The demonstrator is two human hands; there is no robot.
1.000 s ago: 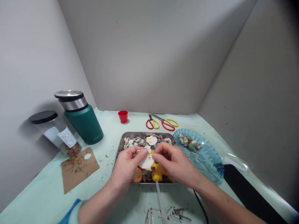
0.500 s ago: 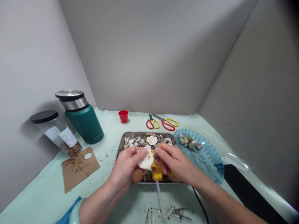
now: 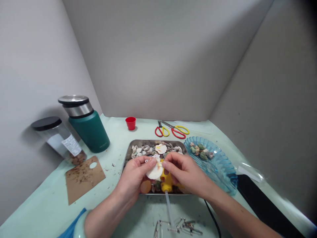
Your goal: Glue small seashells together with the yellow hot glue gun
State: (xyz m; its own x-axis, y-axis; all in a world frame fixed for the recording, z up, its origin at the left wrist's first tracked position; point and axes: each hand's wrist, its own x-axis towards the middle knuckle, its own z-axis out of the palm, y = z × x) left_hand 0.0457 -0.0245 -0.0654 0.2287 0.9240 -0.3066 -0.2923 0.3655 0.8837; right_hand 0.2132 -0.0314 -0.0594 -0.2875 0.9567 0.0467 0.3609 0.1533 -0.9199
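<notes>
A white scallop shell [image 3: 155, 172] is held over the tray between the thumb and fingers of my left hand [image 3: 135, 172]. Across its upper part lies a thin silvery safety pin [image 3: 147, 161], mostly covered by my left thumb. My right hand [image 3: 182, 170] is closed in a pinch at the pin's right end, by the shell's edge; the fingertips hide the exact contact. Below the hands, a yellow glue gun [image 3: 166, 187] rests in the metal tray [image 3: 127, 155] among small shells, a clear glue stick [image 3: 169, 206] protruding from it. Another pale scallop shell [image 3: 161, 149] lies farther back.
Several safety pins [image 3: 189, 226] lie at the front. A blue scalloped plate [image 3: 223, 165] with small shells stands right. Behind are two scissors [image 3: 178, 132] and a red cup [image 3: 130, 123]. At left are a green bottle [image 3: 90, 132], a clear jar [image 3: 61, 142] and brown card [image 3: 86, 181].
My right fingertips have shifted slightly left along the shell's edge. The left hand keeps its grip on the shell, almost unmoved.
</notes>
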